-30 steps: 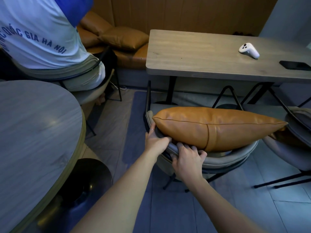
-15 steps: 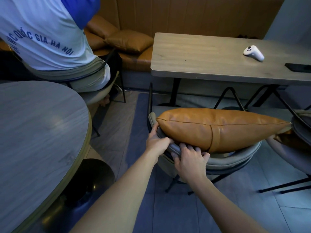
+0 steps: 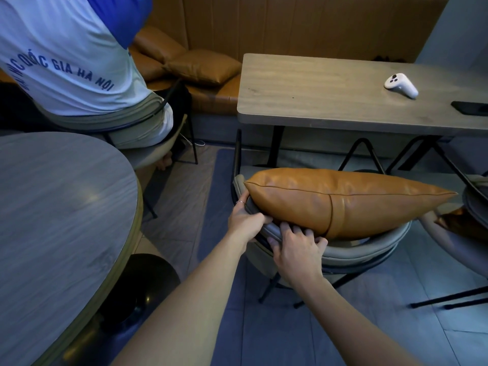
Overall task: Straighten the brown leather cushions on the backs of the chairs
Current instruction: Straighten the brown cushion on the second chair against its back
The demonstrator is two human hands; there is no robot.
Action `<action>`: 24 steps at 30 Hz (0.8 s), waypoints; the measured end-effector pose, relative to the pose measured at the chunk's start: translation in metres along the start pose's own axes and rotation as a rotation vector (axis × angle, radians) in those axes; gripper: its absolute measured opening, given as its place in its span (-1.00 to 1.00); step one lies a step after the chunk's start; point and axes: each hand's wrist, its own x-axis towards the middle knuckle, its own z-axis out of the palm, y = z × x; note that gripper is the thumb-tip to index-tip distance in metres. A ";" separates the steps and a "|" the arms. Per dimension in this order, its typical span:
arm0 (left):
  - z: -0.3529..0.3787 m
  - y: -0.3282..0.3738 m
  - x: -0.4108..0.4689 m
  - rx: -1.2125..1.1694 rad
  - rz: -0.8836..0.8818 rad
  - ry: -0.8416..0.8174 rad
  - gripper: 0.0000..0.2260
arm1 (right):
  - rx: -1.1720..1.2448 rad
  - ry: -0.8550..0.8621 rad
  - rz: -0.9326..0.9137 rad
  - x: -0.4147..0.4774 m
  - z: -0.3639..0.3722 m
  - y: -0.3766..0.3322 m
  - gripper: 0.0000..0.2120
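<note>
The cushion [image 3: 340, 199] lay lengthwise along the chair [image 3: 364, 250] backrest at centre frame, its left corner just above the left hand [image 3: 247, 220]. That hand was curled closed around the backrest rim, thumb against the cushion's lower edge. The right hand [image 3: 297, 249] sat just beside it, fingers [image 3: 290, 229] bent and tucked under the cushion's lower seam by the strap; whether they pinched leather or only pressed the rim could not be told. Behind the chair stood a counter [image 3: 330, 99] with a white controller [image 3: 401, 84] and a phone [image 3: 472, 108]. A round counter [image 3: 58, 220] filled the lower left, a seated person [image 3: 71, 64] the upper left. Another chair [image 3: 472, 228] crowded the cushion's right tip.
</note>
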 end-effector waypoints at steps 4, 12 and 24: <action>0.001 -0.003 0.000 0.030 -0.011 0.001 -0.14 | 0.089 0.054 -0.009 -0.001 0.005 0.007 -0.77; 0.005 -0.007 0.007 0.091 -0.010 -0.012 -0.07 | 0.104 0.056 -0.020 0.003 0.001 0.014 -0.78; 0.006 -0.007 0.006 0.077 0.001 -0.047 -0.10 | 0.107 0.048 -0.030 0.004 -0.004 0.019 -0.80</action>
